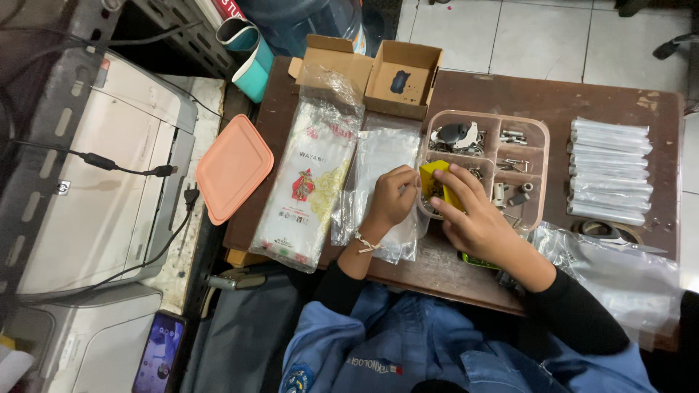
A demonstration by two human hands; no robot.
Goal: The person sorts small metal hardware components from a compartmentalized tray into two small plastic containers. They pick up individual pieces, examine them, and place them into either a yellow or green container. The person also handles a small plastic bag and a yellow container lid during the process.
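Both hands grip one small yellow packet over the near-left corner of the compartment tray. The left hand pinches its left edge; the right hand apparently covers its lower right side, equally close.

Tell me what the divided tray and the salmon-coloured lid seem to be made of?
The divided tray looks like clear, pinkish-tinted plastic: the brown table shows through its walls and floor. The salmon-coloured lid seems opaque matte plastic, with rounded moulded corners and a raised rim. Neither can be told for certain by sight.
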